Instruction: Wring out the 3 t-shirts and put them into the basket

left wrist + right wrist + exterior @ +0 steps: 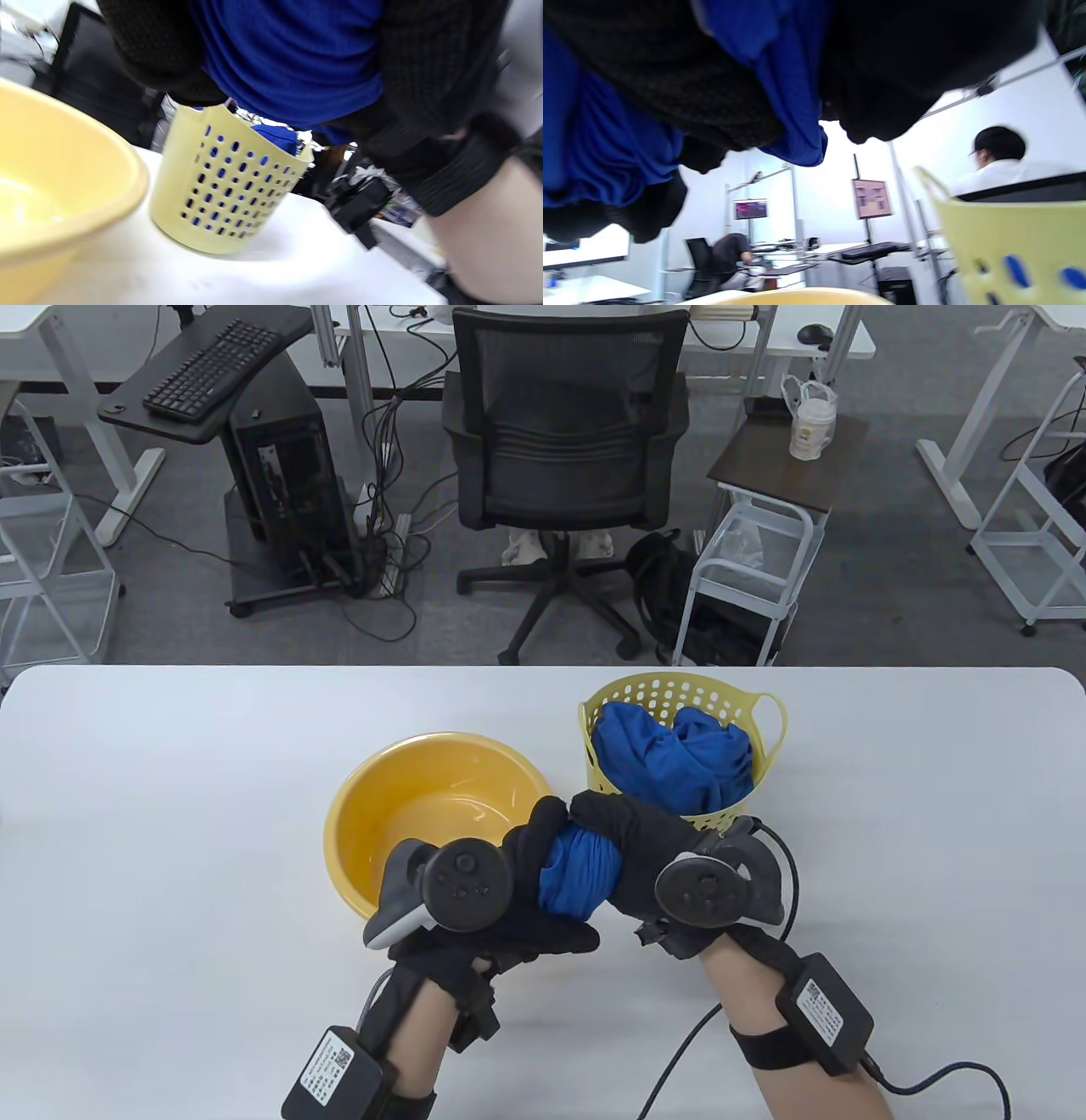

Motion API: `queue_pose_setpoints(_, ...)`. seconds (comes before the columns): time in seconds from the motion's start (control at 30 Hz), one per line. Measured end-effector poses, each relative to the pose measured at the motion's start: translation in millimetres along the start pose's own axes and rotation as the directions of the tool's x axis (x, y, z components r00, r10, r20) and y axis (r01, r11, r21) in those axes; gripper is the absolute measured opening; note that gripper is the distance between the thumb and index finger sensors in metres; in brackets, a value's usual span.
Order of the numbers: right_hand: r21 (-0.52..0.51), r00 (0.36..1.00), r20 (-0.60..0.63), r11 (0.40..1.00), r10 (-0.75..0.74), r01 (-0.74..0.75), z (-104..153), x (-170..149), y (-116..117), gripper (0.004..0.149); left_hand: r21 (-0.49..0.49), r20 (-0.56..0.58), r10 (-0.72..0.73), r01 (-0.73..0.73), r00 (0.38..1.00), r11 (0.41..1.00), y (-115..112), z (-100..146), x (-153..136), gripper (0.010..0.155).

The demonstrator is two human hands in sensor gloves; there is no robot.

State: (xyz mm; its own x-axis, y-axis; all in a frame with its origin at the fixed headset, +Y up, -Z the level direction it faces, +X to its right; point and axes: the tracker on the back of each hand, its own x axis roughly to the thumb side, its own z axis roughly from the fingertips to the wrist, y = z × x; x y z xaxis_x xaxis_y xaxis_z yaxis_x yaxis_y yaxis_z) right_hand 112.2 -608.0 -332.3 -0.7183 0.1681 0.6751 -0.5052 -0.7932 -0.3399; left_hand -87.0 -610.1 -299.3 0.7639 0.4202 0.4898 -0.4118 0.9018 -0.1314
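Gripping one twisted blue t-shirt [577, 872], left hand [509, 891] and right hand [645, 848], beside basket [679, 697].

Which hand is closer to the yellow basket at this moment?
Right. The right hand grips the twisted blue t-shirt just in front of the basket, nearly at its rim. The left hand grips the shirt's other end, over the yellow basin.
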Motion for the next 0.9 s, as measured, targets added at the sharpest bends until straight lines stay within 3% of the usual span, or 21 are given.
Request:
queue_pose_setpoints(0.17,-0.028,0.982,-0.061,0.983,0.177,-0.179,4.5,13.3,5.9,0.075,0.106,-0.097,-0.164,0.174,0.982,0.979,-16.9,-6.4,2.5,0.121)
queue_pose_setpoints(0.23,-0.055,0.958,-0.087,0.959,0.274,-0.279,4.0,29.2,4.5,0.076,0.219,-0.067,-0.189,0.199,0.98,0.955,-16.1,-5.1,-7.8,0.118)
queue_pose_setpoints(0.37,-0.066,0.986,-0.11,0.989,0.127,-0.135,1.7,33.5,3.1,0.079,0.351,-0.055,-0.289,0.289,0.956,0.89,-10.5,0.2,-10.8,0.113)
queue_pose_setpoints(0.47,-0.038,0.981,-0.178,0.997,-0.071,0.066,1.0,24.8,7.0,0.081,0.365,-0.067,-0.341,0.341,0.938,0.866,-8.3,1.0,-9.7,0.113)
queue_pose_setpoints(0.63,-0.054,0.923,-0.281,0.965,-0.261,0.256,3.8,12.2,19.0,0.081,0.352,-0.112,-0.409,0.421,0.906,0.836,-10.9,2.3,-3.9,0.113)
queue_pose_setpoints(0.9,-0.06,0.872,-0.366,0.943,-0.325,0.326,5.0,7.8,29.4,0.08,0.339,-0.141,-0.446,0.466,0.884,0.817,-15.3,1.1,-4.5,0.113)
